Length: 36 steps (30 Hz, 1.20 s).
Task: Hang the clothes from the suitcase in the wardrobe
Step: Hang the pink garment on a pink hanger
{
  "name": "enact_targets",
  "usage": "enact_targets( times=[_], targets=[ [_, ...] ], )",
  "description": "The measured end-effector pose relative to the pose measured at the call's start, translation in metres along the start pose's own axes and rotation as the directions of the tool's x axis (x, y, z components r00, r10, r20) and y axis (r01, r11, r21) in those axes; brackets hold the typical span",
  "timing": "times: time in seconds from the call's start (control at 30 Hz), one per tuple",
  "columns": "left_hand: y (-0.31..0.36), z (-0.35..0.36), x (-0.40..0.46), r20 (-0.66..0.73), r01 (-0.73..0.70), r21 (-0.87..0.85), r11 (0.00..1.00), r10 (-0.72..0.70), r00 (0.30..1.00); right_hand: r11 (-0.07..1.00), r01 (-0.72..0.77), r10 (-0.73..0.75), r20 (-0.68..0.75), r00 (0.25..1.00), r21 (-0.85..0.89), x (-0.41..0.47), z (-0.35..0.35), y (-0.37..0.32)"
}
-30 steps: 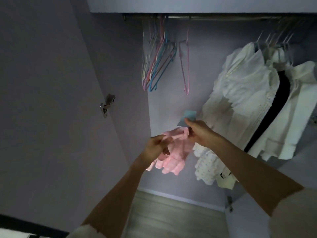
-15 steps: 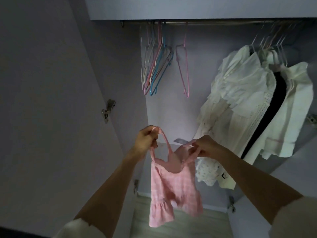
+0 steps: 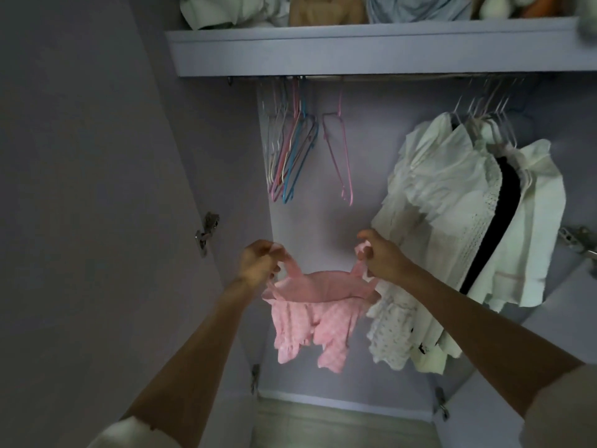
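A small pink checked top (image 3: 315, 313) with shoulder straps hangs spread out in front of the open wardrobe. My left hand (image 3: 256, 265) pinches its left strap and my right hand (image 3: 379, 253) pinches its right strap, both held at about the same height. Above them, a single pink hanger (image 3: 339, 150) hangs empty on the rail (image 3: 371, 77), with a bunch of several empty pink, blue and white hangers (image 3: 289, 147) to its left.
Several white garments and one black one (image 3: 468, 227) hang on the right of the rail. A shelf (image 3: 355, 50) above the rail carries folded textiles. The open door (image 3: 97, 221) with its hinge (image 3: 206, 232) stands at left; pale floor (image 3: 323, 421) lies below.
The bunched pink top was shaken out and now hangs by its two straps, my hands drawn apart. The view has tilted up, bringing the shelf into sight.
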<state>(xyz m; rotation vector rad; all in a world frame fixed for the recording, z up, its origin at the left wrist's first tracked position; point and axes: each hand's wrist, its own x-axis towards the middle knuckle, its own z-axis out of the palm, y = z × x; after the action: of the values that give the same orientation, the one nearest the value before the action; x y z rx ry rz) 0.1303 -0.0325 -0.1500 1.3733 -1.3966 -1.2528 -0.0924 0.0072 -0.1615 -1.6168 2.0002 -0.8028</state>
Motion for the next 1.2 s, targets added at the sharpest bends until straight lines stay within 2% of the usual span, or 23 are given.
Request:
enact_targets(
  times=[0.07,0.13,0.23,0.3,0.4,0.5,0.6,0.7,0.8,0.87,0.97,1.03,1.1,1.2],
  targets=[
    [0.008,-0.006,0.010,-0.072,-0.070,0.074,0.995,0.076,0.995,0.967,0.041,-0.039,0.013,0.999,-0.253,0.005,-0.009,-0.008],
    [0.017,-0.011,0.019,-0.086,-0.117,0.107,0.987,0.126,0.988,0.939,0.087,-0.096,-0.013,0.995,-0.332,0.009,-0.017,-0.018],
    [0.029,-0.015,0.026,-0.043,-0.228,0.235,0.945,0.244,0.969,0.897,0.232,-0.267,-0.044,0.963,-0.376,0.015,-0.027,-0.035],
    [0.036,-0.017,0.028,-0.034,-0.300,0.312,0.901,0.327,0.945,0.872,0.339,-0.393,-0.093,0.915,-0.353,0.022,-0.032,-0.047],
    [0.045,-0.015,0.026,0.017,-0.367,0.302,0.880,0.380,0.925,0.870,0.420,-0.467,-0.156,0.871,-0.257,0.029,-0.035,-0.067],
    [0.058,-0.010,0.019,0.150,-0.329,0.152,0.932,0.307,0.940,0.908,0.417,-0.400,-0.222,0.889,0.035,0.033,-0.033,-0.091],
    [0.068,-0.008,0.013,0.286,-0.347,0.160,0.924,0.293,0.912,0.860,0.429,-0.377,-0.222,0.899,0.278,0.038,-0.027,-0.109],
    [0.073,-0.007,0.015,0.296,-0.353,0.111,0.929,0.308,0.904,0.803,0.431,-0.384,-0.195,0.903,0.412,0.042,-0.024,-0.123],
    [0.072,-0.009,0.028,0.177,-0.371,0.144,0.917,0.345,0.922,0.792,0.403,-0.375,-0.154,0.914,0.459,0.055,-0.020,-0.123],
    [0.069,-0.011,0.039,0.100,-0.377,0.242,0.894,0.363,0.926,0.811,0.415,-0.375,-0.179,0.910,0.412,0.066,-0.017,-0.114],
    [0.067,-0.011,0.049,0.088,-0.381,0.398,0.834,0.379,0.921,0.893,0.388,-0.280,-0.393,0.876,0.229,0.088,-0.018,-0.093],
    [0.068,-0.006,0.053,0.087,-0.400,0.414,0.818,0.402,0.912,0.966,0.222,-0.134,-0.478,0.868,0.133,0.113,-0.021,-0.069],
    [0.070,-0.002,0.057,0.047,-0.368,0.337,0.867,0.374,0.926,0.988,0.041,0.022,-0.400,0.916,0.148,0.134,-0.023,-0.054],
    [0.072,0.000,0.065,0.021,-0.260,0.211,0.942,0.262,0.965,0.914,-0.111,0.195,-0.181,0.964,0.390,0.152,-0.027,-0.053]
  ],
)
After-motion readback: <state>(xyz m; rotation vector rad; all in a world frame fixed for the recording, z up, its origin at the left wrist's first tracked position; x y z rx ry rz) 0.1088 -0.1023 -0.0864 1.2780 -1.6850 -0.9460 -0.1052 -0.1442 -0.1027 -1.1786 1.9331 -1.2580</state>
